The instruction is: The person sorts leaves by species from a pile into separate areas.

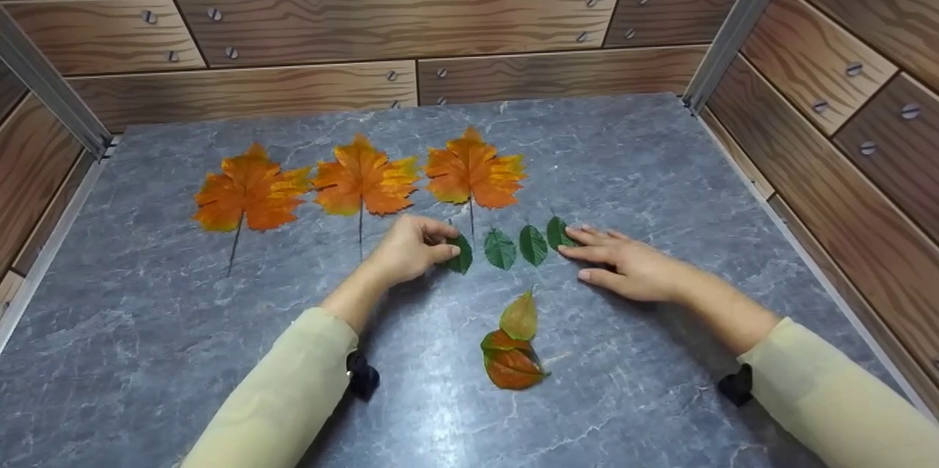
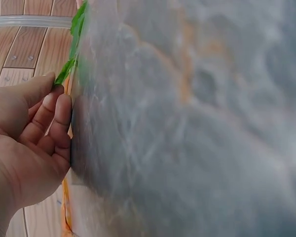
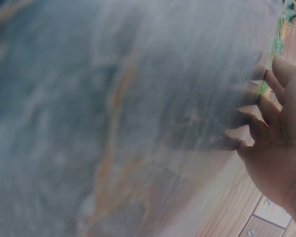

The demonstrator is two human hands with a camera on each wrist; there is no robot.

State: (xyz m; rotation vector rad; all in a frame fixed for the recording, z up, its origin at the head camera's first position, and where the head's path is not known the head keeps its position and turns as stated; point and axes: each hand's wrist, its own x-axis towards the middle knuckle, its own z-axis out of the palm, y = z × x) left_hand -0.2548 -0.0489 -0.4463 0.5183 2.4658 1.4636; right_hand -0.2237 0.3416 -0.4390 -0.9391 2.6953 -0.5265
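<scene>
My left hand (image 1: 411,251) pinches the leftmost small green leaf (image 1: 461,255) between thumb and fingers; the left wrist view shows this green leaf (image 2: 64,73) at the fingertips. To its right, two more green leaves (image 1: 499,249) (image 1: 533,245) lie in a row. At the row's right end my right hand (image 1: 634,266) rests with spread, fairly straight fingers, its fingertips touching the last green leaf (image 1: 559,232). In the right wrist view the right hand (image 3: 278,113) lies low against the tabletop.
Behind the row lie three orange maple leaves (image 1: 249,189) (image 1: 363,176) (image 1: 473,169) with dark stems. Nearer me, a yellow-green leaf (image 1: 520,317) overlaps a red-orange leaf (image 1: 512,362). Wood-patterned panels (image 1: 411,20) border the grey marbled tabletop (image 1: 623,152).
</scene>
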